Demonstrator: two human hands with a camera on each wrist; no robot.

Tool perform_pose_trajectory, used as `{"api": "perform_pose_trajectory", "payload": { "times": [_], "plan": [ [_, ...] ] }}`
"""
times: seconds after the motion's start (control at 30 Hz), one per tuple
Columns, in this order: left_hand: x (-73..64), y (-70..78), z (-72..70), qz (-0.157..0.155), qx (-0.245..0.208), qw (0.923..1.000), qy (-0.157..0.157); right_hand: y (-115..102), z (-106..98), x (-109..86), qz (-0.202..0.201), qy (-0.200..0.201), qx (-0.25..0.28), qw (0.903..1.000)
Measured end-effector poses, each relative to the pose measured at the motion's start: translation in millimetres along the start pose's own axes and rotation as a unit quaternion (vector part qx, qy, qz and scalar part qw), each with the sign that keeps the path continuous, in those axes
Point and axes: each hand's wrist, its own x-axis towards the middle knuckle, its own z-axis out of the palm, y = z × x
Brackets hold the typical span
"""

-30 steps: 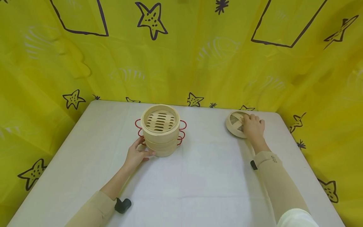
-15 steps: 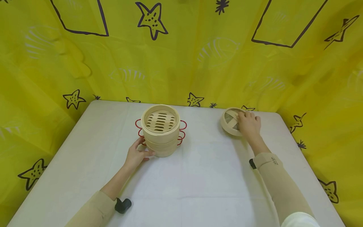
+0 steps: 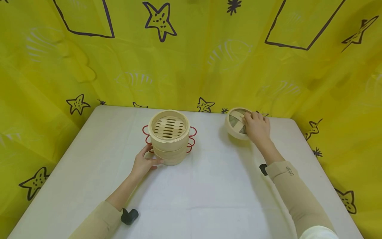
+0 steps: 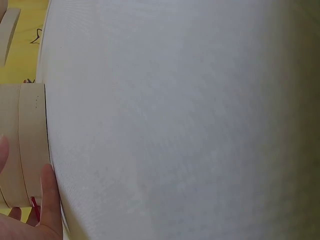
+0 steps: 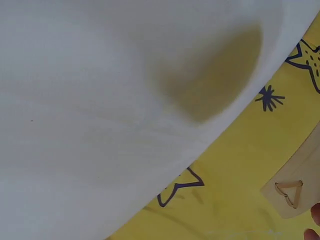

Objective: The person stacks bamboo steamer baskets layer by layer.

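Observation:
A stacked bamboo steamer (image 3: 170, 147) stands on the table left of centre, its slotted upper tier uncovered. Red wire loops (image 3: 193, 132) stick out on both sides. My left hand (image 3: 142, 163) holds the lower left of the stack, thumb along the front, other fingers round the side; the left wrist view shows the thumb (image 4: 49, 197) against the lowest tier (image 4: 35, 135). To the right, my right hand (image 3: 258, 127) grips the round bamboo lid (image 3: 233, 129) near its top strap. That lid is tilted and raised off the table, with its shadow beneath in the right wrist view.
The table (image 3: 203, 189) has a white cover. A yellow curtain (image 3: 191, 66) with dark star drawings hangs behind it and along both sides. Small dark devices (image 3: 129, 216) sit at both sleeve cuffs.
My right hand has lifted the lid off the table and carried it left, toward the steamer. The left hand and the stack have stayed in place.

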Motion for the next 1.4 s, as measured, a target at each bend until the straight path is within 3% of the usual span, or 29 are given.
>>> {"api": "perform_pose_trajectory", "payload": {
  "times": [0.43, 1.03, 1.4],
  "plan": [
    [0.8, -1.7, -0.2, 0.002, 0.000, 1.0000, -0.002, -26.1, -19.8, 0.7, -0.038, 0.005, -0.001, 0.9993],
    [1.9, -2.7, -0.2, 0.001, 0.003, 1.0000, 0.001, -53.6, -37.9, -0.3, -0.095, 0.043, -0.005, 0.9946],
    [3.2, -3.5, -0.7, -0.001, 0.005, 1.0000, 0.005, -67.9, -47.9, 0.8, -0.111, 0.047, -0.003, 0.9927]
  ]
}}
